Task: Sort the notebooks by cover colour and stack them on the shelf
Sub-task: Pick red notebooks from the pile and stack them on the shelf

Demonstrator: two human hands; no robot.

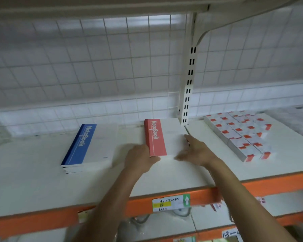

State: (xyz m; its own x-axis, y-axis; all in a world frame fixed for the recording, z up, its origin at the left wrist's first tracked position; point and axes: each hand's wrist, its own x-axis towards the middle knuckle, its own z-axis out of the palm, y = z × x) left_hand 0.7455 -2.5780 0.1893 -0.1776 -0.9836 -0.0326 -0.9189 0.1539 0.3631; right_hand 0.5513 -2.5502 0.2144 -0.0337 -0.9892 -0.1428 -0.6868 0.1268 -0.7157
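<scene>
head view: my left hand (140,158) grips the near corner of the red notebooks (155,137), just left of the slotted upright (189,84); my right hand (195,152) presses flat, fingers straight, on their other side. best to squeeze the edges flush and leave the blue stack (80,145), further left, untouched.

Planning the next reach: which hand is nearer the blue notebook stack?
Left. The left hand is at the red notebook's left edge, toward the blue stack; the right hand lies beyond its right side.

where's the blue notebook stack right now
Head view, left of centre: the blue stack lies on the shelf, apart from and left of the red notebook.
</scene>
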